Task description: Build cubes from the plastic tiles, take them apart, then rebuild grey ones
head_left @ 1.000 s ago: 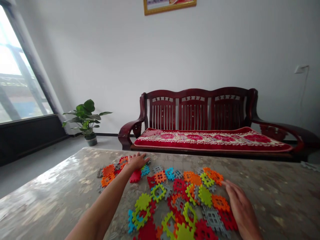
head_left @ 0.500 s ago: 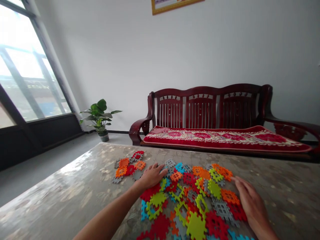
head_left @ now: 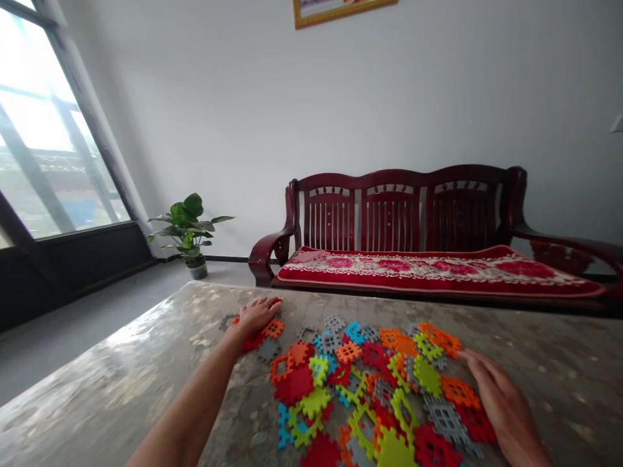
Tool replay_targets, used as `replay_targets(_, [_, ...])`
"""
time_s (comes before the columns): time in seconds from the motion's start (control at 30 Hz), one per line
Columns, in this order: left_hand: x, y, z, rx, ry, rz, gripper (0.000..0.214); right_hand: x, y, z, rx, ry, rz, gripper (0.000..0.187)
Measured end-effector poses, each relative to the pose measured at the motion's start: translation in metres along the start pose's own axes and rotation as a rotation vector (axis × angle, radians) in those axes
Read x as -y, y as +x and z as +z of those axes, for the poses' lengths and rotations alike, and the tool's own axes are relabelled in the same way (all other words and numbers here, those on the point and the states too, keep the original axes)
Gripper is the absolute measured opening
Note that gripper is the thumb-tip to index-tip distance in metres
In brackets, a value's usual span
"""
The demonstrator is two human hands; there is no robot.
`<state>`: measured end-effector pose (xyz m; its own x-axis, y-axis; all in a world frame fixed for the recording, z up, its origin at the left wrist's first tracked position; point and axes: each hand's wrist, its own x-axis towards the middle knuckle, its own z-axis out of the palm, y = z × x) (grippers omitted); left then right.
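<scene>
My left hand lies palm down with its fingers stretched over a small group of toothed plastic puzzle tiles at the table's far left. An orange tile and a grey tile show beside it; others are partly covered by the hand. On the right, my right hand rests on its edge, fingers straight, against the side of the big loose pile. That pile mixes red tiles, lime green tiles, blue tiles and grey tiles, some solid and some with window-like openings.
The tiles lie on a shiny, grey-brown patterned table. Behind it stands a dark red wooden bench with a red floral cover. A potted plant is on the floor at the left, near a large window.
My left hand has moved left and away, from the pile's left edge onto the small tile group. My right hand stays beside the pile. The view has shifted slightly.
</scene>
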<state>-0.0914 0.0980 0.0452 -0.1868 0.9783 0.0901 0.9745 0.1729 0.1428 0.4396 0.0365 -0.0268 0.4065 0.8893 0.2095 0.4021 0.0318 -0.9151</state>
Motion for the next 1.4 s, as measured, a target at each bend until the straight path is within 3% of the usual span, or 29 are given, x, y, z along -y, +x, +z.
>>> replay_targets(0.17, [-0.029, -0.031, 0.013, 0.0, -0.039, 0.017, 0.051, 0.006, -0.001, -0.001, 0.016, -0.003, 0.006, 0.054])
replay_targets(0.37, [-0.059, -0.062, 0.012, 0.025, -0.158, 0.178, 0.054, 0.007, -0.001, 0.0, -0.003, 0.015, 0.003, 0.053])
replay_targets(0.47, [-0.045, -0.065, 0.001, -0.016, -0.208, 0.186, 0.063, 0.005, 0.0, 0.001, -0.006, 0.025, 0.003, 0.053])
replay_targets(0.57, [-0.01, -0.067, -0.006, -0.07, -0.198, 0.076, 0.065, 0.003, 0.0, 0.001, 0.005, 0.036, -0.007, 0.054])
replay_targets(0.67, [0.023, -0.076, -0.002, -0.046, -0.165, -0.016, 0.06, 0.003, 0.0, 0.002, 0.012, 0.039, -0.018, 0.055])
replay_targets(0.77, [0.034, -0.085, 0.01, -0.011, -0.147, -0.021, 0.054, 0.004, 0.0, 0.002, 0.015, 0.036, -0.018, 0.054])
replay_targets(0.97, [-0.003, -0.082, 0.022, 0.038, -0.184, 0.089, 0.054, 0.004, 0.0, 0.002, 0.003, 0.038, -0.011, 0.053])
replay_targets(1.2, [-0.055, -0.081, 0.02, 0.108, -0.292, 0.258, 0.053, 0.013, -0.004, 0.001, -0.006, 0.12, -0.022, 0.053])
replay_targets(1.3, [-0.065, -0.084, 0.013, 0.117, -0.403, 0.33, 0.06, 0.013, -0.005, 0.0, -0.027, 0.185, -0.013, 0.052])
replay_targets(1.4, [-0.065, -0.077, 0.005, 0.051, -0.379, 0.293, 0.067, 0.007, -0.001, -0.002, -0.051, 0.245, 0.038, 0.048])
